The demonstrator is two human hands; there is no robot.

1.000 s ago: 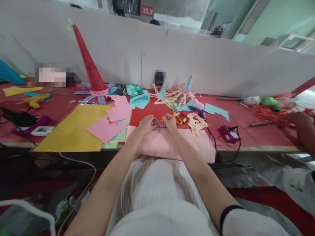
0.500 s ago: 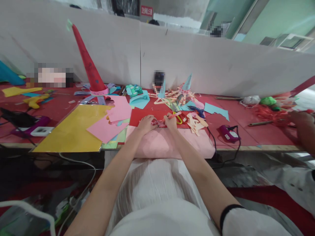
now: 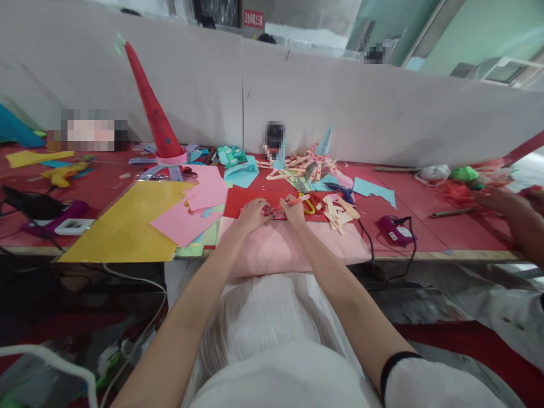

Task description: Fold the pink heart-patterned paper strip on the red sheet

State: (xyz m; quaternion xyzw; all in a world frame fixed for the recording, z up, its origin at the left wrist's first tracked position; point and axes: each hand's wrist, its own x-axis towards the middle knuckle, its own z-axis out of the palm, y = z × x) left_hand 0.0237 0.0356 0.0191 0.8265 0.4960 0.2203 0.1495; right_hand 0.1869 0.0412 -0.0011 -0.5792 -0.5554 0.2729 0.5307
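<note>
My left hand point(image 3: 254, 213) lies on a red sheet point(image 3: 242, 198), its fingers bent down over a small pink paper strip point(image 3: 277, 213) and holding it there. My right hand point(image 3: 294, 209) is closed in a writing grip round a slim orange pen point(image 3: 301, 199), at the strip's right end. The fingertips and part of the strip are hidden. Just right of this hand lie yellow-handled scissors point(image 3: 308, 206) and a pile of pale peach paper strips point(image 3: 340, 211). Under my wrists a pink padded bundle point(image 3: 293, 249) hangs over the table edge.
To the left lie pink cut paper point(image 3: 208, 187) and a yellow sheet point(image 3: 136, 221). A tall red paper cone point(image 3: 153, 107) and a small blue cone point(image 3: 323, 143) stand behind. A purple box point(image 3: 395, 230) with a cord sits right. A co-worker's hand point(image 3: 495, 201) touches red shredded material point(image 3: 457, 194).
My right hand and the pen have shifted slightly left along the strip. My left hand stays put. The co-worker's hand at the right has moved left over the red shreds.
</note>
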